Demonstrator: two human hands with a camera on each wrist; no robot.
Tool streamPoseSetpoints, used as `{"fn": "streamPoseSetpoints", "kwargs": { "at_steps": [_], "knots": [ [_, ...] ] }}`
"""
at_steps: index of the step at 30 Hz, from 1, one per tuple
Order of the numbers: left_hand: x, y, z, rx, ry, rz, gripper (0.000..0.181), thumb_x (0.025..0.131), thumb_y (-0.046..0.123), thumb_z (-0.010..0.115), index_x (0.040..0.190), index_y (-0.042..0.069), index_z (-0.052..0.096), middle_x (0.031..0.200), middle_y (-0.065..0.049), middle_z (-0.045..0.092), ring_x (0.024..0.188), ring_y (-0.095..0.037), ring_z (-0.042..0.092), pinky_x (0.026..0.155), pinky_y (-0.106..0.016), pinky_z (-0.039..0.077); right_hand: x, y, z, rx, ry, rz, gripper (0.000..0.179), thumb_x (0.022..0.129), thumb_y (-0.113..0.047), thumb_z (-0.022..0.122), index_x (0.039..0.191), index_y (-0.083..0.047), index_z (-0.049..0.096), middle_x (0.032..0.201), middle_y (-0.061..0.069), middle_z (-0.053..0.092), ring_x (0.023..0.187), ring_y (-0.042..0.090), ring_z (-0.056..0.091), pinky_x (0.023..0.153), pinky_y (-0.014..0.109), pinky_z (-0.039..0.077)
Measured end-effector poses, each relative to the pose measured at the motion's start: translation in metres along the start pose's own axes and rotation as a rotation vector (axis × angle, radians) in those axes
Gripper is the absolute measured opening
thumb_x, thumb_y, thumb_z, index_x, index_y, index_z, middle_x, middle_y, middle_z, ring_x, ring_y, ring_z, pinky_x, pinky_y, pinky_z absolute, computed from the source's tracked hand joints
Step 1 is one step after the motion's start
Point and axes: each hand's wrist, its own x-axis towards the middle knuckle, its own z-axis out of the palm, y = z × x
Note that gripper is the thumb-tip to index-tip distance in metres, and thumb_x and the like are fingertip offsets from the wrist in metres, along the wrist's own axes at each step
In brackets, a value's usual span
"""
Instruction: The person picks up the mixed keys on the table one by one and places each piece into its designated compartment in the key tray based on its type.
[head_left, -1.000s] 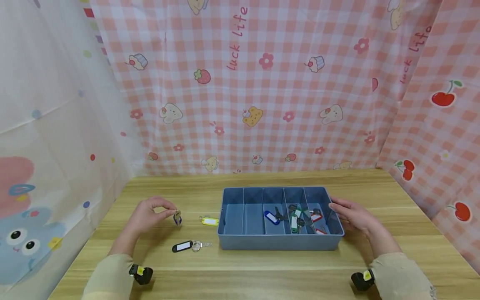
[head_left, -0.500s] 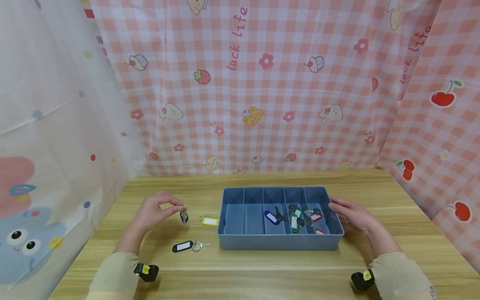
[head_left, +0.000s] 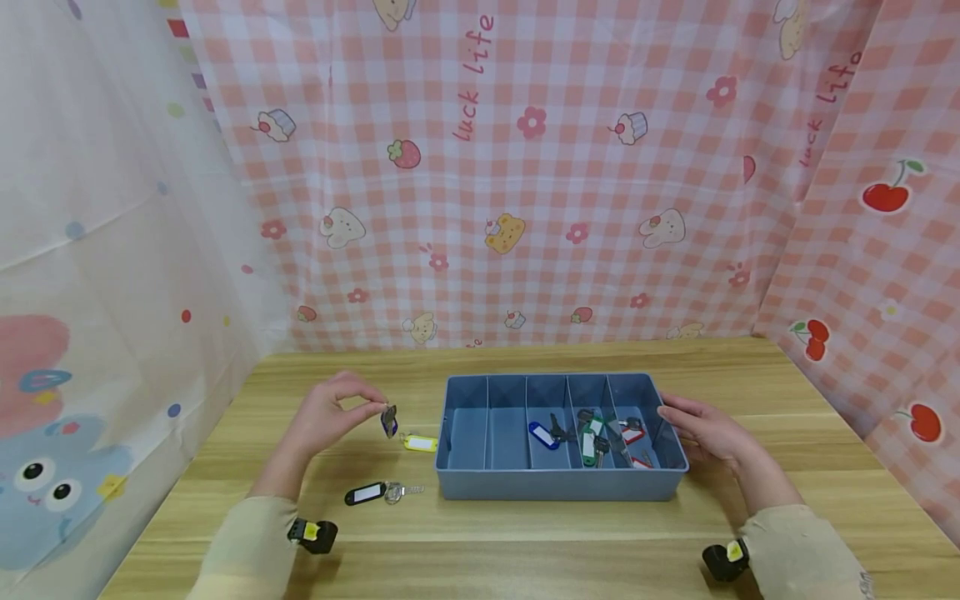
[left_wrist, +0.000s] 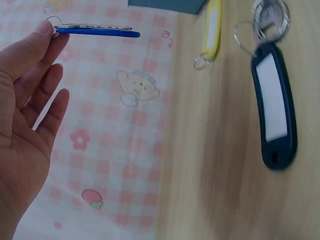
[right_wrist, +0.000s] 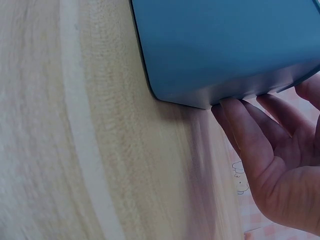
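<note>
My left hand [head_left: 330,417] pinches a key with a blue tag [head_left: 389,422] by its ring, above the table and left of the box. In the left wrist view the blue tag [left_wrist: 100,32] and key lie edge-on, close together, beyond the thumb and forefinger. My right hand [head_left: 705,429] holds the right end of the blue divided box [head_left: 555,485], thumb at the rim and fingers against the outer wall [right_wrist: 225,50]. The third compartment from the left holds a blue-tagged key [head_left: 545,435]. Green-tagged keys [head_left: 588,446] lie in the fourth, red-tagged keys [head_left: 632,435] in the fifth.
A yellow-tagged key [head_left: 420,443] lies against the box's left side. Nearer the front, a black-tagged key [head_left: 366,493] rests on the wooden table [head_left: 480,558]. A checked cloth [head_left: 450,192] hangs behind the table.
My left hand has carried the blue-tagged key to the right and slightly up, towards the yellow tag and the box. The right hand and the box have stayed put.
</note>
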Motion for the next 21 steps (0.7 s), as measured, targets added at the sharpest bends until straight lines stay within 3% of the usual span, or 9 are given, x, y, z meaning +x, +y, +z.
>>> {"fn": "streamPoseSetpoints", "kwargs": {
  "at_steps": [21],
  "knots": [
    [0.024,0.028,0.016,-0.077,0.025,0.080,0.009,0.083,0.006,0.080,0.088,0.013,0.079,0.088,0.007,0.071,0.089,-0.013,0.061,0.082,-0.044,0.051,-0.001,-0.001,0.000,-0.013,0.007,-0.001,0.069,0.105,-0.029,0.049,0.153,0.008,0.015,0.146,0.033,0.036,0.115,0.016,0.059,0.088,0.036,0.054]
  ]
}}
